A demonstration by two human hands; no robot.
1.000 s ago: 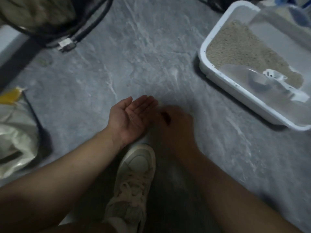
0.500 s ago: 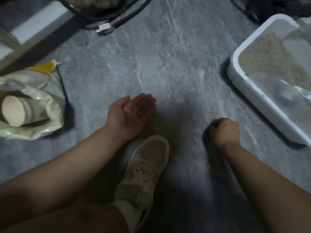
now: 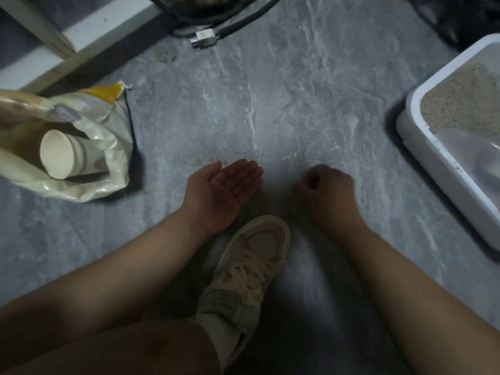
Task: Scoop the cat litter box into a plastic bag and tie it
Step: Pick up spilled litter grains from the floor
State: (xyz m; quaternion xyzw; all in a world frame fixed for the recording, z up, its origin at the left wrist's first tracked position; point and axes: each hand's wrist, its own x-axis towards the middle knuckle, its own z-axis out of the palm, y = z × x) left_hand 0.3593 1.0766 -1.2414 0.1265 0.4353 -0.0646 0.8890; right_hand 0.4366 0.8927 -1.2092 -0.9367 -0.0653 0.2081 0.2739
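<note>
Head view, looking down at a grey marbled floor [image 3: 284, 98] in dim light. The left hand [image 3: 219, 190] lies palm up just above the floor, its fingers [image 3: 244, 175] stretched out flat and close together, holding nothing that can be seen. The right hand [image 3: 328, 192] is just beside it, apart from it, knuckles up, with its fingers curled in to a loose fist; whether anything is pinched inside cannot be told. Below and between the two hands sits a beige laced shoe [image 3: 253, 263] with a pale sock above it, toe pointing up the frame, and both bare forearms run down to the lower corners.

At the right edge stands the white litter box [image 3: 416, 136], cut off by the frame, well apart from the hands. Tan litter [image 3: 460, 98] fills its far part, and its near part is covered by a translucent grey film, perhaps plastic, too blurred to name. At the left edge lies a crumpled pale plastic bag [image 3: 108, 147] with a yellow patch near its top, mouth open toward the camera, and a white paper cup [image 3: 58, 154] lies on its side inside it. At the top, black cables with a small metal connector [image 3: 204, 39] rest on the floor.
</note>
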